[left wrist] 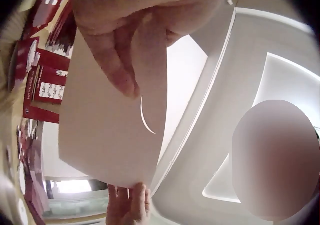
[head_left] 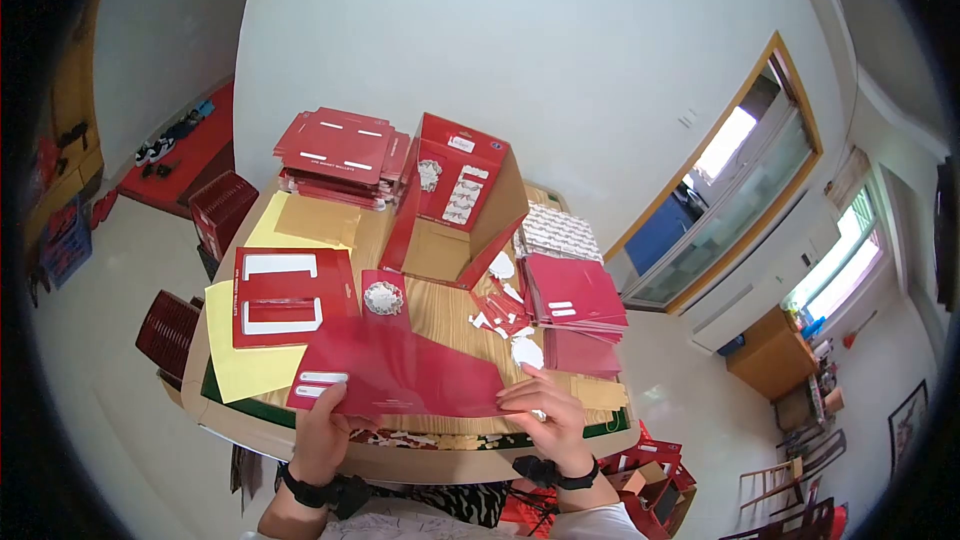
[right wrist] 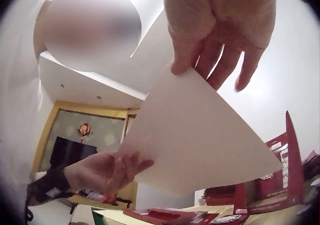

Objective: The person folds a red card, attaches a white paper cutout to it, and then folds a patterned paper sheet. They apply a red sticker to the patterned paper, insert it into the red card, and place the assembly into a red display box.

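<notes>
A large red card sheet with two white label boxes spans both hands above the near edge of the table. My left hand pinches its near left corner, thumb just under the labels. At the right end my right hand pinches the sheet between thumb and fingers. From below, in both wrist views, the plain pale underside shows; a curved slit runs through it by the left fingers. Below the sheet's far edge lie a flat red printed card with white cutouts and a red strip bearing a white scalloped label.
An open red box stands mid-table. Behind it on the left rises a stack of red cards. To the right are red folders, a white patterned stack and torn paper scraps. Yellow sheets lie at the left.
</notes>
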A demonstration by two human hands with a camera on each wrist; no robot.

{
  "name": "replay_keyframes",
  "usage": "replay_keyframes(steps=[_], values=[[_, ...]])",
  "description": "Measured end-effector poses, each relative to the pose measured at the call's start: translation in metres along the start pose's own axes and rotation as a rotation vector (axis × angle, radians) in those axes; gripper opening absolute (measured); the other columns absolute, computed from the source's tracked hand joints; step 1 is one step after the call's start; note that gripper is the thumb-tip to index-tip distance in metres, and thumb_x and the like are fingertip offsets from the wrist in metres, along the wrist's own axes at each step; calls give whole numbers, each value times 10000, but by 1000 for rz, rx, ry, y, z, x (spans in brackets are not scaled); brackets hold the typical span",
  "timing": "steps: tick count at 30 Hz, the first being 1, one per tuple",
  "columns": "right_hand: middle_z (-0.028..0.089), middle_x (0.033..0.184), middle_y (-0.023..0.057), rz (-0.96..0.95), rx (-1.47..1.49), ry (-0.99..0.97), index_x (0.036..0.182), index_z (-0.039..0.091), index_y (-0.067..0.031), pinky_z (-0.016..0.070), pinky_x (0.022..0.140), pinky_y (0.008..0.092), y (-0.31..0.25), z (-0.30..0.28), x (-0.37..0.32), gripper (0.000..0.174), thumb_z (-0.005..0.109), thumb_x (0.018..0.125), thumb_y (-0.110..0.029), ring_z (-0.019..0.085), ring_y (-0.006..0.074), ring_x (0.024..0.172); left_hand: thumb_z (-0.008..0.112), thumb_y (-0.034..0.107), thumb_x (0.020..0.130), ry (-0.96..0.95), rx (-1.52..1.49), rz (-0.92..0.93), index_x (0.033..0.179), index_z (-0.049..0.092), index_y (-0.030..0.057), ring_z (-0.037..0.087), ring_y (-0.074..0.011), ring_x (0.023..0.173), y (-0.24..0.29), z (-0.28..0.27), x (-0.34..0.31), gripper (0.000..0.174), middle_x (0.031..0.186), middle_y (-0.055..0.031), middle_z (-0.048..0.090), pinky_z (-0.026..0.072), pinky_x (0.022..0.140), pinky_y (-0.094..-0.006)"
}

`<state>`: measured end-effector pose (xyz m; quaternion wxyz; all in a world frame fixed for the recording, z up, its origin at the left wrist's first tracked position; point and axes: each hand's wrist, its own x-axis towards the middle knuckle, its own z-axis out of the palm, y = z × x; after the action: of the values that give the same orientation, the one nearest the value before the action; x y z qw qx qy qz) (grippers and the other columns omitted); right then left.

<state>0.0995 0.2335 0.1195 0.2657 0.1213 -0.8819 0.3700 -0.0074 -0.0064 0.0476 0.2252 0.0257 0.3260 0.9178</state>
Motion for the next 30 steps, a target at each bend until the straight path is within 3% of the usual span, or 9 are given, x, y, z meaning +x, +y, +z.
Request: replay_keyframes(steps=[3, 6, 7, 10, 11, 13, 15, 21, 30], values=[[644, 923, 135, -45, 13, -79, 897, 658, -33, 403, 942, 435, -2, -1, 2, 144, 626, 757, -28, 618, 258, 918, 445, 111, 879, -97, -78, 15, 1187, 422, -13, 618, -273, 903, 0, -3, -1, 333, 1048, -150, 586, 558, 697, -395], [634, 983, 147, -178, -32, -124, 954, 653, -17, 425, 926, 426, -2, 7, 0, 208, 594, 755, -26, 605, 278, 967, 481, 79, 856, -392, 60, 26, 1239, 391, 14, 537, -270, 1068, -13, -9, 0, 399, 1157, -150, 525, 533, 777, -430], [632, 993, 145, -224, -49, -146, 962, 649, -11, 432, 921, 425, -7, 15, 3, 221, 592, 749, -30, 602, 281, 975, 540, 65, 828, -455, 78, -62, 1243, 406, 35, 480, -234, 1128, -13, 1, -3, 437, 1209, -129, 482, 510, 810, -381], [611, 1058, 138, -374, -99, -245, 1002, 629, 4, 454, 903, 417, -10, 39, 7, 275, 599, 735, -50, 581, 293, 1016, 568, 261, 865, -463, 656, 117, 1273, 376, 32, 520, -255, 1061, -21, 11, -3, 505, 1193, -134, 487, 494, 799, -353], [604, 1071, 138, -382, -74, -281, 1008, 625, 2, 455, 903, 413, -11, 44, 10, 283, 610, 732, -56, 574, 295, 1027, 559, 191, 874, -310, 651, -39, 1201, 447, 12, 548, -223, 989, -14, 26, -11, 389, 1142, -112, 520, 460, 816, -301], [599, 1083, 135, -357, -24, -320, 1008, 626, -2, 457, 900, 406, -16, 48, 19, 294, 644, 721, -60, 569, 296, 1036, 539, 128, 876, -239, 533, -78, 1146, 487, 0, 559, -211, 960, -13, 29, -11, 304, 1103, -97, 545, 458, 826, -301], [601, 1082, 132, -291, 27, -329, 998, 636, -9, 459, 895, 400, -24, 49, 30, 302, 690, 705, -56, 570, 296, 1033, 507, 31, 870, -293, 727, 129, 1056, 545, -8, 574, -202, 941, -18, 17, -4, 193, 1053, -86, 584, 467, 817, -314], [606, 1073, 115, -311, -28, -456, 995, 637, -13, 470, 839, 377, -21, 46, 46, 313, 709, 703, -98, 567, 279, 1006, 494, 74, 873, -156, 19, -237, 1089, 536, 4, 569, -161, 934, -9, 22, -4, 231, 1064, -80, 579, 472, 800, -298], [631, 1009, 98, -267, -10, -496, 942, 640, -8, 478, 806, 356, -21, 44, 50, 249, 693, 713, -90, 581, 261, 978, 481, 117, 890, -154, 100, -244, 1100, 543, -1, 581, -149, 896, -27, 3, 2, 248, 1042, -68, 571, 498, 754, -267]])
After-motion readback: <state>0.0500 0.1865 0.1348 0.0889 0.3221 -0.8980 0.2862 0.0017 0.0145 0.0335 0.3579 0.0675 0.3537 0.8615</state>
